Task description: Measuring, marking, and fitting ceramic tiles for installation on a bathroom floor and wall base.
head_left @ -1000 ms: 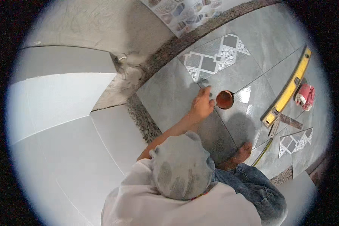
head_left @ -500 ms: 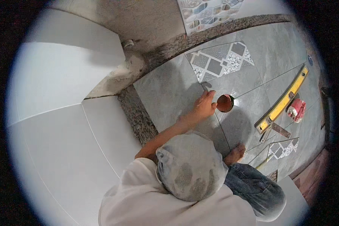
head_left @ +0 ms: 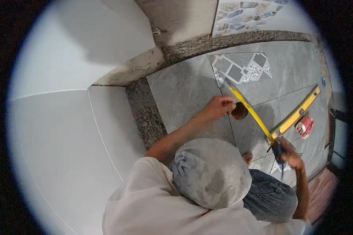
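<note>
My right hand (head_left: 291, 156) grips a dark tape measure (head_left: 277, 150) near the spirit level. Its yellow blade (head_left: 253, 113) runs out up and to the left, past the round hole (head_left: 239, 111) in the grey floor tiles, its far end blurred by motion. Beside the hole's left edge is my left hand (head_left: 222, 107), the fingers curled and the tips pressed together; whatever may be between them is hidden. A patterned tile (head_left: 243, 68) with dark diamonds and pebble shapes lies beyond the blade's end.
A yellow spirit level (head_left: 298, 111) lies at the right, beside a red and white bundle (head_left: 305, 126). Rough mortar strips (head_left: 145, 113) border the tiles. White wall tiles (head_left: 59, 129) stand on the left; a pebble-patterned panel (head_left: 245, 15) leans at the back. My bent knee (head_left: 274, 196) is close by.
My right hand has come into view at the right, holding the tape measure with its blade drawn out. The left hand's fingers have curled in. The whole view has shifted slightly.
</note>
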A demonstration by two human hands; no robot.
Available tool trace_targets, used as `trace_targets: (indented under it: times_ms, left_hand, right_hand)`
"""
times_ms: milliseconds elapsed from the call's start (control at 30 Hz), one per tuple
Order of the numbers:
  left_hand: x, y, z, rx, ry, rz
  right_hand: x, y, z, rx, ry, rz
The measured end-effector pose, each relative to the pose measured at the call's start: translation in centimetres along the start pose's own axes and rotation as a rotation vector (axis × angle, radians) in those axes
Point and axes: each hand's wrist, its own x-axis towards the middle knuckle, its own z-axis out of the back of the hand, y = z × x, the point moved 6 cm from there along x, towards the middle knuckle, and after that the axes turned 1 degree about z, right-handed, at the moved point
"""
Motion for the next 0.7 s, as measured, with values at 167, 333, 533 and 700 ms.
trace_targets:
  times_ms: [167, 333, 533, 700]
  left_hand:
    - [-1.7, -0.3, 6.1, -0.614, -0.515, 0.138]
    - [1.9, 2.8, 12.4, -0.782, -0.57, -0.033]
    - [5.2, 5.2, 17.1, -1.053, -0.709, -0.139]
    - [3.9, 5.0, 19.0, -0.793, -0.745, -0.271]
  right_hand:
    - [12.0, 10.5, 1.6, -0.5, 0.066, 0.066]
    - [23.0, 17.0, 2.3, -0.949, -0.087, 0.361]
    - [32.5, 21.2, 3.0, -1.11, -0.129, 0.641]
    - [37.0, 21.6, 3.4, -1.081, -0.051, 0.565]
